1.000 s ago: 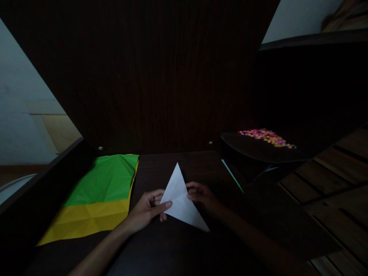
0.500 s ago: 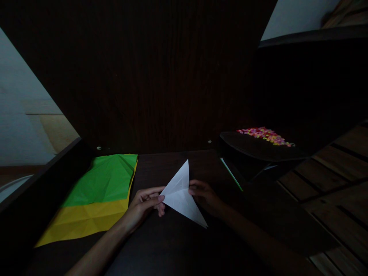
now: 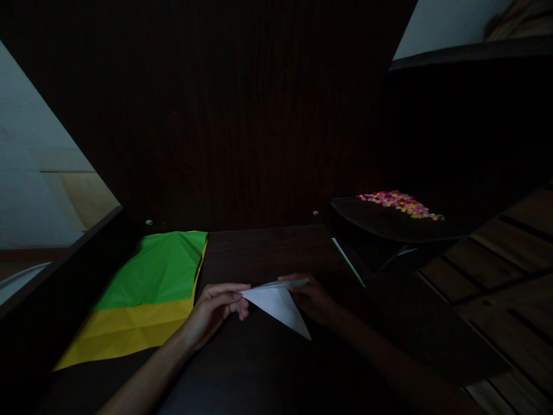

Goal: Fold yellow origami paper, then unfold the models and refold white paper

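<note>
A folded sheet of white paper (image 3: 280,308) is held between my two hands, low over the dark wooden surface. One pointed flap hangs toward me, while the upper layer is tilted and seen nearly edge-on. My left hand (image 3: 218,305) pinches the paper's left corner between thumb and fingers. My right hand (image 3: 313,297) is at the upper right edge, its fingers behind and against the raised flap; part of them is hidden by the paper.
Green paper (image 3: 151,268) lies over yellow paper (image 3: 125,331) on the left. To the right is a thin green-and-white strip (image 3: 348,262). Small colourful pieces (image 3: 400,204) are heaped on a dark curved shelf (image 3: 367,222). A dark upright panel (image 3: 242,115) rises behind.
The upper flap of the white paper, which stood up and faced me, has tipped over toward the right and now shows edge-on. My right fingers moved with it; my left hand stayed nearly still.
</note>
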{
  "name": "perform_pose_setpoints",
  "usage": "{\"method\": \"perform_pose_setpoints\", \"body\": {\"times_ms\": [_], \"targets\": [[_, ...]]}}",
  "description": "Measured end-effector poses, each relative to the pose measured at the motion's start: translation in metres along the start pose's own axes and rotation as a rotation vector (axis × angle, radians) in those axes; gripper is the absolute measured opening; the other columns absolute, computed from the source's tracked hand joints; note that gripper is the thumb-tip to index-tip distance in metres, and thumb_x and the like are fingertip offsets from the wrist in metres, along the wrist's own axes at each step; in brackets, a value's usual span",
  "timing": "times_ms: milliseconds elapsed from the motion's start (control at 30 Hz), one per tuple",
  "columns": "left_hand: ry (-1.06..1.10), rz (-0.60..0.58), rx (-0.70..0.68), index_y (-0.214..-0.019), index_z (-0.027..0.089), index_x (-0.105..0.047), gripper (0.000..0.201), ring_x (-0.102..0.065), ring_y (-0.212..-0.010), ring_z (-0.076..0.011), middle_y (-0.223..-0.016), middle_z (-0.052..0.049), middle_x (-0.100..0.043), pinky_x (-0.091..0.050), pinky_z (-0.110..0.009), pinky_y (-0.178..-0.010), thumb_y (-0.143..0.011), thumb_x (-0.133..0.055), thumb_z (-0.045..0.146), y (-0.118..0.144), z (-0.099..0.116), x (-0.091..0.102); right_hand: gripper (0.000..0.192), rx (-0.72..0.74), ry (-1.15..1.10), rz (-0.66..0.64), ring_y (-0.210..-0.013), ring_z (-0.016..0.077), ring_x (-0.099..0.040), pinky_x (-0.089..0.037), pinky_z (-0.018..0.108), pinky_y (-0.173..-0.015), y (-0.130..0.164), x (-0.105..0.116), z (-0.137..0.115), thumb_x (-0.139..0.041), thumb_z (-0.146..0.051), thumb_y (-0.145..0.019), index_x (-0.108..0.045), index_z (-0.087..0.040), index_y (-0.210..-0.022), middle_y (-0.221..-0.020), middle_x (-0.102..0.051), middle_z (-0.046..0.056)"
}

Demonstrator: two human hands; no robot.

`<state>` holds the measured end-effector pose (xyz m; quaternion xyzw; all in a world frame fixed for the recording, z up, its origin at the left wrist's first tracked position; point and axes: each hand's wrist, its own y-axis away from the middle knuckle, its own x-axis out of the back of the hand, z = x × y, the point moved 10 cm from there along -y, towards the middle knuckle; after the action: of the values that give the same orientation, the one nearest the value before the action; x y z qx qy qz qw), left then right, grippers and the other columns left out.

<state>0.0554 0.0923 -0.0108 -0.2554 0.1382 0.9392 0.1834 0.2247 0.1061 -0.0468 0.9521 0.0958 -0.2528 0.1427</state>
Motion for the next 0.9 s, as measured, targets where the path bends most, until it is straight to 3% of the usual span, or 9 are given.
{"method": "perform_pose_setpoints", "body": {"times_ms": [133, 267, 433, 567, 767, 900], "targets": [[-0.007, -0.012, -0.005, -0.082, 0.008, -0.079, 0.018, -0.064, -0.057, -0.0175, -0.064, -0.009, -0.072, -0.048, -0.028, -0.056, -0.066, -0.074, 0.015, 0.0, 0.002, -0.001, 0.018, 0.004, 0.075, -0.003, -0.06, 0.0141, -0.057, -0.041, 0.028, -0.058, 0.0, 0.002, 0.0, -0.084, -0.029, -0.055, -0.076, -0.021, -0.068, -0.07, -0.069, 0.002], [-0.025, -0.027, -0.007, -0.084, 0.008, -0.078, 0.021, -0.065, -0.06, -0.0186, -0.066, -0.01, -0.072, -0.049, -0.028, -0.057, -0.068, -0.075, 0.021, 0.0, 0.001, 0.0, 0.018, 0.015, 0.117, -0.023, -0.066, 0.0159, -0.057, -0.042, 0.028, -0.061, 0.002, 0.0, -0.005, -0.082, -0.032, -0.057, -0.076, -0.021, -0.07, -0.076, -0.069, 0.003], [-0.126, 0.038, -0.059, -0.082, 0.01, -0.076, 0.021, -0.063, -0.056, -0.0153, -0.064, -0.007, -0.07, -0.047, -0.026, -0.056, -0.07, -0.08, 0.027, -0.001, 0.004, 0.006, 0.012, 0.039, 0.171, -0.048, -0.071, 0.0171, -0.055, -0.043, 0.028, -0.064, 0.004, -0.008, -0.014, -0.074, -0.031, -0.062, -0.076, -0.021, -0.07, -0.075, -0.066, 0.002], [-0.194, 0.057, -0.099, -0.082, 0.01, -0.073, 0.023, -0.062, -0.056, -0.0146, -0.063, -0.005, -0.068, -0.046, -0.025, -0.054, -0.07, -0.081, 0.028, -0.001, 0.009, 0.005, 0.021, 0.023, 0.131, -0.06, -0.075, 0.0179, -0.056, -0.046, 0.028, -0.063, 0.006, -0.013, -0.015, -0.07, -0.037, -0.067, -0.076, -0.019, -0.075, -0.081, -0.065, 0.004], [-0.26, 0.027, -0.101, -0.099, 0.012, -0.066, 0.03, -0.061, -0.053, -0.0152, -0.062, -0.001, -0.067, -0.047, -0.026, -0.053, -0.074, -0.075, 0.025, -0.003, 0.006, 0.005, 0.037, -0.002, 0.204, -0.138, -0.072, 0.0211, -0.061, -0.051, 0.031, -0.05, 0.008, -0.014, -0.002, -0.078, -0.033, -0.064, -0.072, -0.021, -0.098, -0.098, -0.064, 0.005], [-0.382, -0.029, -0.108, -0.101, 0.013, -0.065, 0.029, -0.062, -0.055, -0.0157, -0.063, -0.001, -0.067, -0.048, -0.028, -0.057, -0.078, -0.071, 0.029, -0.002, 0.004, -0.001, 0.043, 0.114, 0.414, -0.155, -0.077, 0.0197, -0.063, -0.051, 0.031, -0.063, 0.009, -0.013, -0.009, -0.077, -0.031, -0.067, -0.071, -0.022, -0.109, -0.097, -0.069, 0.005]]}}
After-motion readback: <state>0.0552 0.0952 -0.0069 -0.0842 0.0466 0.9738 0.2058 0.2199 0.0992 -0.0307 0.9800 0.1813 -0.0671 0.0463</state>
